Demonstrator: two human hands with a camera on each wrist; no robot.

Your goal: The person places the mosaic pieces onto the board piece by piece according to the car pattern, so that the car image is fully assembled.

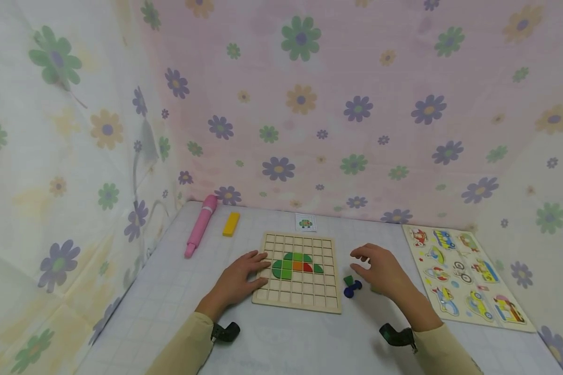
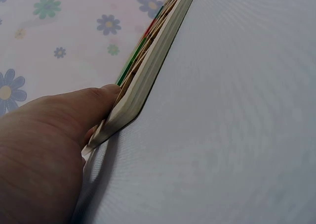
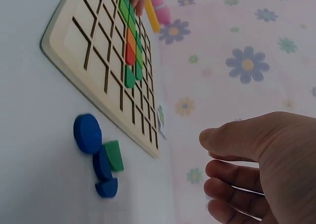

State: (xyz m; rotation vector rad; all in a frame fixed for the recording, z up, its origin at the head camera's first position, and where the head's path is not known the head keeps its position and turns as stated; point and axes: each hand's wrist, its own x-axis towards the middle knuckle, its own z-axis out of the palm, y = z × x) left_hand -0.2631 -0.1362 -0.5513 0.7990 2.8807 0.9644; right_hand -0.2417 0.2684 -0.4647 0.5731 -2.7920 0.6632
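Observation:
A wooden grid board (image 1: 305, 299) lies on the table, with green, orange and red pieces (image 1: 297, 266) in the middle cells. My left hand (image 1: 236, 281) rests at its left edge, fingers extended, the thumb (image 2: 101, 103) touching the board. Off the board's right side hovers my right hand (image 1: 382, 268), fingers loosely bent with nothing between them. Below it on the table lie several blue pieces (image 3: 88, 134) and a green piece (image 3: 114, 155). Another green piece (image 1: 374, 289) is partly hidden by the right hand.
A small picture card (image 1: 305, 222) lies behind the board. To the left are a yellow block (image 1: 231, 224) and a pink microphone-shaped object (image 1: 200, 227). A picture puzzle board (image 1: 466, 278) lies at the right. Flowered cloth (image 1: 326, 112) surrounds the table's back and sides.

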